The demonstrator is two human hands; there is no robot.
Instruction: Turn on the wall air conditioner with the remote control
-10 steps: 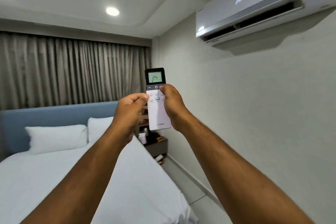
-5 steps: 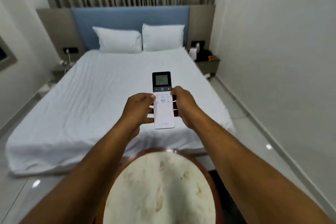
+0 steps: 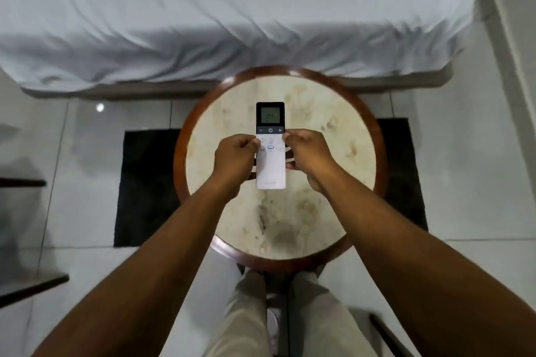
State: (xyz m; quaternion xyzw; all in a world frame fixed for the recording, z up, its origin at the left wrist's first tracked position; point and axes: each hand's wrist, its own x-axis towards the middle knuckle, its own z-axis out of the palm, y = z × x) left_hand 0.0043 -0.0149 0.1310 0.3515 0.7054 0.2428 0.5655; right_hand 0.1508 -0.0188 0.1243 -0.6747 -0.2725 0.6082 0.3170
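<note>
Remote control (image 3: 270, 145): small, flat and white, with a dark top and a little lit screen. Held over the middle of the round counter (image 3: 333, 130), a bit nearer the far edge by the bed (image 3: 232, 14). Hard to tell whether lifted a little or touching the top. Looked light and stiff, likely plastic. Smooth too, so maybe a bit slippery. Best held by the two long sides, around the middle, away from the screen and the buttons. Pinched just that way: left hand (image 3: 234, 158) on the left side, right hand (image 3: 308, 155) on the right side. Fingers (image 3: 253, 140) of both hands closed on the edges, thumbs on top near the small buttons, other fingers tucked under. Dark top and screen stuck out past the fingers toward the bed. White bottom end pointed back toward the legs. No air conditioner in sight from here. Dark mat (image 3: 145, 182) on the floor under the counter.
</note>
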